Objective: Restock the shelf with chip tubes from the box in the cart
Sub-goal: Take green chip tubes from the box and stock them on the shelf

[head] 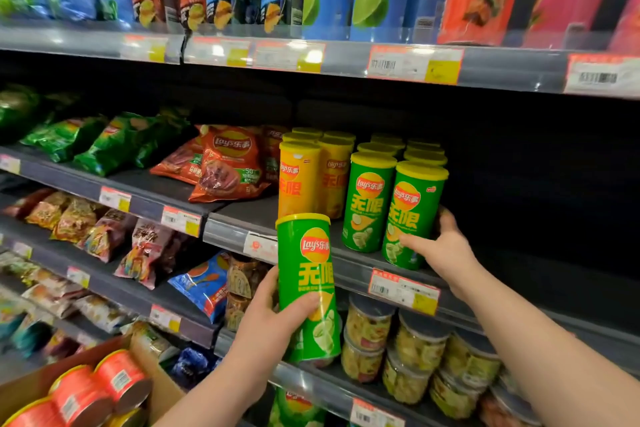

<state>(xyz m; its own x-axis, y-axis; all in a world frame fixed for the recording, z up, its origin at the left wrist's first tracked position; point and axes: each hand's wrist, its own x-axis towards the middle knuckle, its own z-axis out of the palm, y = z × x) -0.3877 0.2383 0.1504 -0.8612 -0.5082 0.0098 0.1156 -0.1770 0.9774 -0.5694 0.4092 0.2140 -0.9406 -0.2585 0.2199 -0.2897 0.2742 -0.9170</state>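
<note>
While left fingers (301, 307) wrap held tube (308, 253) | right fingers (412, 241) clasp shelved tube (412, 204)

lay's labels
i read "lay's 乐事 无限" on held tube (308, 270) and shelf tube (412, 215); "-50" on red bag (227, 166).

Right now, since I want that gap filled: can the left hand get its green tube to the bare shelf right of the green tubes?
Probably not directly: the right hand grips the front shelved tube, and its forearm lies before the bare shelf. The left hand holds the green tube low, further left.
</note>
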